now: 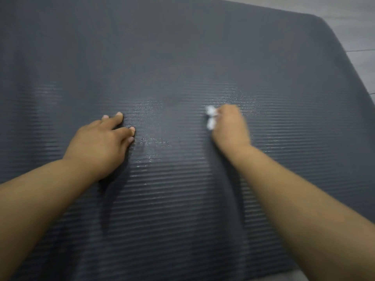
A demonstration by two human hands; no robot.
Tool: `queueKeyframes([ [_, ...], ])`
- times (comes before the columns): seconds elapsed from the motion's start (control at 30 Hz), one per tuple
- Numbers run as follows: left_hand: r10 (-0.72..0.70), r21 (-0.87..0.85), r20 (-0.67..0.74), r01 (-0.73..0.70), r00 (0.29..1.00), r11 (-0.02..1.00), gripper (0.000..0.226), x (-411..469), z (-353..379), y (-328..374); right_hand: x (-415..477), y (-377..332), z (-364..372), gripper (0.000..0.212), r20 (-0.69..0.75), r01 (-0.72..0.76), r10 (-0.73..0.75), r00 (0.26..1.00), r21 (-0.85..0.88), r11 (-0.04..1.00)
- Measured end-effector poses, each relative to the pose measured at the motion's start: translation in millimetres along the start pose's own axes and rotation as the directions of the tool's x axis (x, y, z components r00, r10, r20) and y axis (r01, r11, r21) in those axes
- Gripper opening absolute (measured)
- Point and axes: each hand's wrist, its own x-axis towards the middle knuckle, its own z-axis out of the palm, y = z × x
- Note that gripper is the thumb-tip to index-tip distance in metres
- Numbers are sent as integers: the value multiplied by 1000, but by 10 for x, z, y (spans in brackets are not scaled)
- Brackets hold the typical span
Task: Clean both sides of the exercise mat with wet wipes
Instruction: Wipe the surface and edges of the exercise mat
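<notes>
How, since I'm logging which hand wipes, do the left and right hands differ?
The left hand lies flat on the mat with straight fingers; the right hand is curled. The left hand holds nothing; the right hand grips a white wipe. The left hand looks sharp; the right hand is blurred. Both reach out over the same mat on bare arms.

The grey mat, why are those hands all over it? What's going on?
A person is wiping down a dark grey ribbed exercise mat that lies on a pale floor. The right hand grips a bunched-up white wet wipe against the mat; it looks blurred, so it is probably rubbing. The left hand rests flat on the mat, fingers straight, likely steadying it. Shiny damp streaks show around both hands.
</notes>
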Motion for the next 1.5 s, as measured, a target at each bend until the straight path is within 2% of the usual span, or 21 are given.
queueKeyframes([
  [0.1,28,27,-60,-26,998,999,31,41,-16,-14,273,425,-214,31,-212,-389,387,898,31,921],
  [0.17,31,31,-90,-28,995,999,39,65,-70,-14,371,259,-146,32,-200,-485,487,850,67,872],
  [0.2,4,12,-91,-3,996,1000,41,75,-95,-11,397,64,-70,30,-168,-461,463,871,51,886],
  [0.3,-91,-39,-88,88,992,995,32,104,-119,-46,286,-759,293,23,3,-92,92,996,-6,996],
  [0.4,-101,-74,-128,92,987,993,32,109,-82,-140,45,-1244,493,18,201,322,-313,928,-16,947],
  [0.47,-93,-83,-128,83,987,993,35,123,-17,-238,112,-1087,401,20,237,387,-368,899,-35,921],
  [0.53,-33,-40,-112,29,993,999,37,136,59,-312,318,-647,220,23,157,263,-248,956,-85,961],
  [0.6,-3,-3,-106,2,994,1000,37,157,98,-332,542,-72,-7,25,-20,-17,15,1000,-111,994],
  [0.7,-35,-2,-104,35,994,999,40,215,71,-300,640,448,-223,29,-206,-427,418,885,1,904],
  [0.8,-53,-5,-132,52,990,999,38,234,56,-276,682,310,-62,29,-223,-524,529,819,87,847],
  [0.87,-65,-11,-135,65,989,998,38,215,82,-255,643,-98,174,28,-184,-369,365,913,15,929],
  [0.93,-79,-8,-120,79,990,997,39,198,124,-265,466,-605,437,28,-21,10,-12,1000,-103,995],
  [1.0,-73,11,-98,75,993,997,40,201,131,-269,208,-989,551,25,192,356,-336,922,-80,931],
  [1.07,-91,2,-84,91,992,996,41,223,106,-242,88,-1020,444,19,284,460,-427,859,-62,886],
  [1.13,-105,-34,-79,102,991,994,40,235,63,-152,176,-680,222,20,251,349,-305,919,-151,925],
  [1.2,-31,-62,-95,25,995,998,39,228,58,13,329,-90,-57,23,97,45,-24,995,-217,975],
  [1.27,107,-60,-116,-115,987,992,39,231,89,232,348,471,-331,29,-65,-306,299,952,-210,928],
  [1.33,178,-83,-79,-185,981,979,46,236,120,482,237,741,-453,32,-151,-495,476,867,-149,856],
  [1.37,175,-89,-18,-176,984,980,51,237,140,602,166,764,-445,32,-154,-517,498,853,-132,846],
  [1.43,143,-31,56,-142,988,989,56,217,217,732,-26,612,-343,30,-107,-432,420,901,-130,893],
  [1.5,137,0,63,-138,989,990,55,182,249,782,-380,273,-173,22,0,-136,138,990,-166,977],
])
